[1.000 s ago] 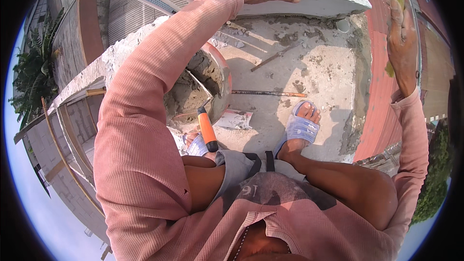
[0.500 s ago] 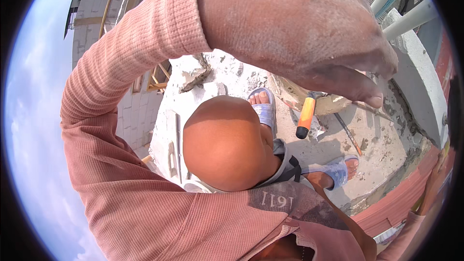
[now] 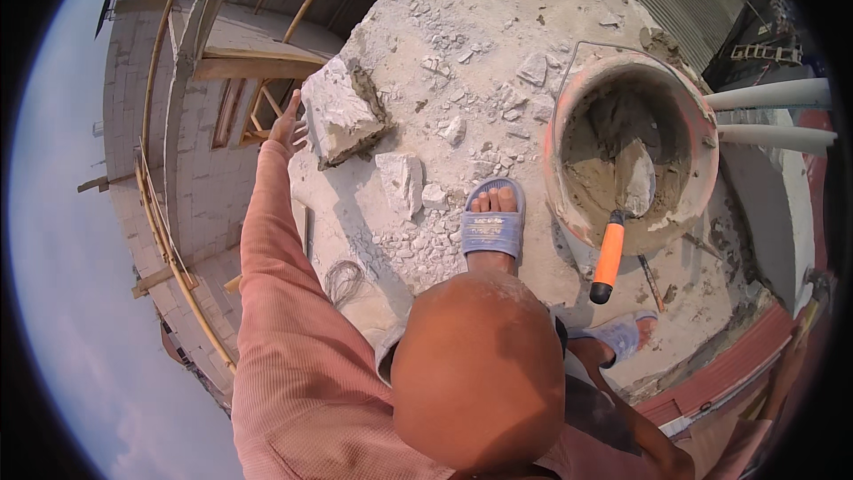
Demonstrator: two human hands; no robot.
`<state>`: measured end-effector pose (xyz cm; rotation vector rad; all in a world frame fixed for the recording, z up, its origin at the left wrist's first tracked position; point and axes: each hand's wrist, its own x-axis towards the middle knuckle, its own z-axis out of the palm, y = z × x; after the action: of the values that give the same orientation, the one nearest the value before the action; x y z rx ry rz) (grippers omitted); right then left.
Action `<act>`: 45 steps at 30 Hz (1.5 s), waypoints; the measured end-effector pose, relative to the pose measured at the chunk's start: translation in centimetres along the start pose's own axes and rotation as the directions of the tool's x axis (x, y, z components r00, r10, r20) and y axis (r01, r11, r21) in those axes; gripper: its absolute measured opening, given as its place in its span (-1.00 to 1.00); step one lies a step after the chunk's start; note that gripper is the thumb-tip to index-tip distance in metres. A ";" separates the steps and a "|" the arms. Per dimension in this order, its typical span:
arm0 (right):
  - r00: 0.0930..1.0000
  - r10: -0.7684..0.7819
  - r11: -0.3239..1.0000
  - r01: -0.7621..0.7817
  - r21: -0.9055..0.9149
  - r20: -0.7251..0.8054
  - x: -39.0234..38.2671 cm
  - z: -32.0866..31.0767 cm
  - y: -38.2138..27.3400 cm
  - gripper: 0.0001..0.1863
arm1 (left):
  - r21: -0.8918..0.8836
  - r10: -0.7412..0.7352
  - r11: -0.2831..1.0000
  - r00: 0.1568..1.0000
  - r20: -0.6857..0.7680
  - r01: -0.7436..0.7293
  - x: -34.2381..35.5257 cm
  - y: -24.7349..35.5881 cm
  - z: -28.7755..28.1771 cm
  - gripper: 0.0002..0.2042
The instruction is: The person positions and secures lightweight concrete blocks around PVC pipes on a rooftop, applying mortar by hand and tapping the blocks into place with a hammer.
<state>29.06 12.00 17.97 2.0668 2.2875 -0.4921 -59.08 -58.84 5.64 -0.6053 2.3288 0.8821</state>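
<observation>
My left arm is stretched forward and to the left. My left hand (image 3: 286,129), open with fingers extended, is at the outer side of a broken white block (image 3: 338,111) with a grey mortar edge; whether it touches the block I cannot tell. At the far right rim my right hand (image 3: 793,351) is dim and distorted, and its fingers cannot be made out. To the right of my foot stands a mortar-smeared bucket (image 3: 555,169) holding wet grey mortar (image 3: 582,164). A trowel (image 3: 609,258) with an orange, black-tipped handle rests in it, blade on the mortar.
Smaller block chunks (image 3: 400,185) and rubble litter the concrete slab (image 3: 498,0). A coil of wire (image 3: 344,282) lies left of my knee. Pale pipes (image 3: 773,95) run beyond the bucket. At the left, the slab drops off beside a block wall (image 3: 209,204) with wooden poles.
My left hand has swung from in front of the view, above the bucket, to the block at the left. The view has shifted, and the bucket and trowel now show fully.
</observation>
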 end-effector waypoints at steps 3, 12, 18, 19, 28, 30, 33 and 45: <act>1.000 0.028 0.999 -0.028 -0.034 0.005 0.0 -1.6 -0.1 -0.44 | -0.084 -0.007 0.996 0.989 0.149 0.020 1.0 0.2 2.1 0.21; 0.997 0.076 0.995 -0.074 -0.070 0.024 -0.9 -2.0 -2.6 -0.45 | -0.279 0.103 0.960 0.960 0.262 -0.027 1.6 1.1 3.5 -0.10; 0.996 0.077 0.995 -0.074 -0.059 0.041 -0.8 -0.9 -3.4 -0.45 | -0.432 0.301 0.884 0.925 0.233 -0.178 -0.9 0.7 1.7 -0.27; 0.996 0.076 0.996 -0.073 -0.060 0.047 -0.8 -0.8 -3.4 -0.45 | -0.430 0.298 0.885 0.925 0.234 -0.176 -2.0 0.6 1.4 -0.27; 0.997 0.057 0.998 -0.057 0.003 0.045 -1.7 1.0 -3.3 -0.45 | -0.432 0.777 0.564 0.630 -0.011 -0.704 -13.9 15.0 -0.4 -0.46; 0.998 0.057 0.998 -0.058 0.024 0.036 -2.4 0.9 -3.1 -0.46 | -0.437 0.846 0.495 0.531 0.047 -0.751 -15.9 19.9 2.4 -0.49; 0.998 0.050 0.997 -0.052 0.064 0.025 -3.1 1.2 -3.7 -0.46 | -0.478 0.896 0.435 0.420 0.143 -0.763 -17.6 26.3 7.7 -0.50; 0.995 0.091 0.975 -0.081 0.206 -0.042 -5.8 1.6 -5.2 -0.50 | -0.555 0.889 0.023 -0.237 0.392 -0.832 -28.6 36.7 37.4 -0.18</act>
<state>24.39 5.64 18.89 2.2849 2.2480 -0.7043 -46.40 -1.70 17.30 1.5674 1.5728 1.4109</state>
